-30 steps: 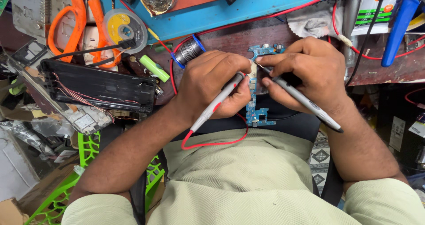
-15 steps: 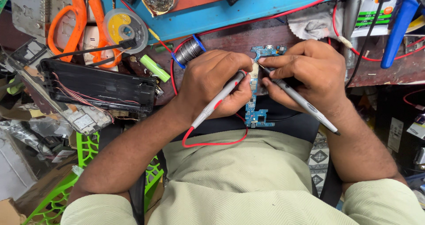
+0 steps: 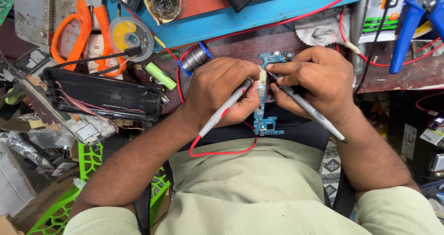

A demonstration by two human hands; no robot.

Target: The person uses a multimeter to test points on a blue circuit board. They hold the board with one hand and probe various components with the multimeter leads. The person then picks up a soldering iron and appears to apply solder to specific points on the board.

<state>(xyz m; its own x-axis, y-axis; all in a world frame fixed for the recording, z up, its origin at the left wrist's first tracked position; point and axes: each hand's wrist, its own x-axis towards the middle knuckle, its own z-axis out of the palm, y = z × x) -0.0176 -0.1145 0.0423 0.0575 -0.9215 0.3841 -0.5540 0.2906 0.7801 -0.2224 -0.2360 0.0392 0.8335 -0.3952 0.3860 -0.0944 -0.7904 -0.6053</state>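
We are partway through probing. Our left hand (image 3: 217, 94) is closed, pen-style, around the grey test probe with the red lead (image 3: 225, 109), its tip on the narrow blue circuit board (image 3: 263, 119), which stands upright between both hands over our lap at the bench edge (image 3: 231, 45). Our right hand (image 3: 319, 80) pinches the black-tipped probe (image 3: 307, 108) against the board's upper part. Next, we judge, calls for steady tips and a small shift to the next contact.
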